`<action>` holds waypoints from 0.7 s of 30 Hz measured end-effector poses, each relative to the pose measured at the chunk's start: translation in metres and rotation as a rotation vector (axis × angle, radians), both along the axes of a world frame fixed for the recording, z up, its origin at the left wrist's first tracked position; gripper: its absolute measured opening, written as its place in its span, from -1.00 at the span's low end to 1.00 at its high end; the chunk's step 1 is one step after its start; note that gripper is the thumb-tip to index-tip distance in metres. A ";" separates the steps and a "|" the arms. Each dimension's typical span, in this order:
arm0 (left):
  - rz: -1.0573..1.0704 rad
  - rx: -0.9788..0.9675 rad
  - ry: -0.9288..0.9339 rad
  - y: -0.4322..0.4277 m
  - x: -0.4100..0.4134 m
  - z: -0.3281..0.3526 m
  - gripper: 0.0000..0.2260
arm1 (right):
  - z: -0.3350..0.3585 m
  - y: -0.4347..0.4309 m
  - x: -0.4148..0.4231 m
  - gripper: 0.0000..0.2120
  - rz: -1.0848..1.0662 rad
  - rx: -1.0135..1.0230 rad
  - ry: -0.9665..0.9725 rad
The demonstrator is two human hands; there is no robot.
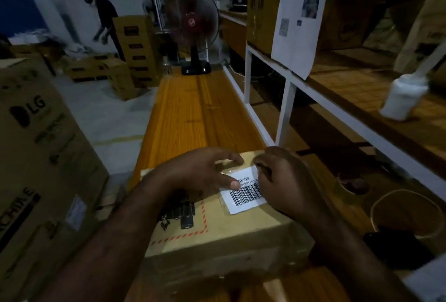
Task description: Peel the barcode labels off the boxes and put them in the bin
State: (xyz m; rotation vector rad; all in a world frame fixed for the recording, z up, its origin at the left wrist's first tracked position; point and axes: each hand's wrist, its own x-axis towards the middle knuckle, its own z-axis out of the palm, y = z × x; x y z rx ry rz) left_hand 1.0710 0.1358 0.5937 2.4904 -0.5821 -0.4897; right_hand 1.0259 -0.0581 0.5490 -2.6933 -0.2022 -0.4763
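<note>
A white barcode label lies stuck on top of a cardboard box on an orange wooden counter. The left hand presses on it with straight fingers. The right hand curls at the label's right edge; whether it pinches the label cannot be told. A fan stands at the counter's far end.

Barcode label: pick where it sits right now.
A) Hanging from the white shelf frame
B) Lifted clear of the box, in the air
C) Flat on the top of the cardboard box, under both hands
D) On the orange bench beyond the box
C: the barcode label lies flat on top of the box, with a left hand fingertip pressing it and the right hand fingers curled onto its far edge.
</note>
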 end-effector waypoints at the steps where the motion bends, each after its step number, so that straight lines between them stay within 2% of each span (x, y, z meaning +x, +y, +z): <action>1: 0.028 -0.053 0.002 0.001 0.001 -0.004 -0.55 | 0.001 -0.002 0.006 -0.63 0.030 0.019 -0.013; 7: 0.065 -0.157 -0.006 0.005 -0.001 -0.012 -0.70 | -0.001 -0.007 0.013 -0.83 0.159 0.135 -0.029; 13: 0.077 -0.197 0.000 0.005 -0.004 -0.011 -0.78 | 0.008 -0.004 0.012 -0.89 0.209 0.227 0.023; 16: 0.074 -0.184 0.006 0.004 -0.004 -0.010 -0.78 | 0.005 0.001 0.013 -0.78 0.161 0.225 0.013; 19: 0.080 -0.211 0.042 0.004 -0.004 -0.011 -0.78 | 0.003 0.001 0.014 -0.79 0.184 0.123 -0.077; 21: 0.081 -0.234 0.073 0.004 -0.004 -0.011 -0.78 | 0.001 -0.002 0.015 -0.77 0.197 0.146 -0.080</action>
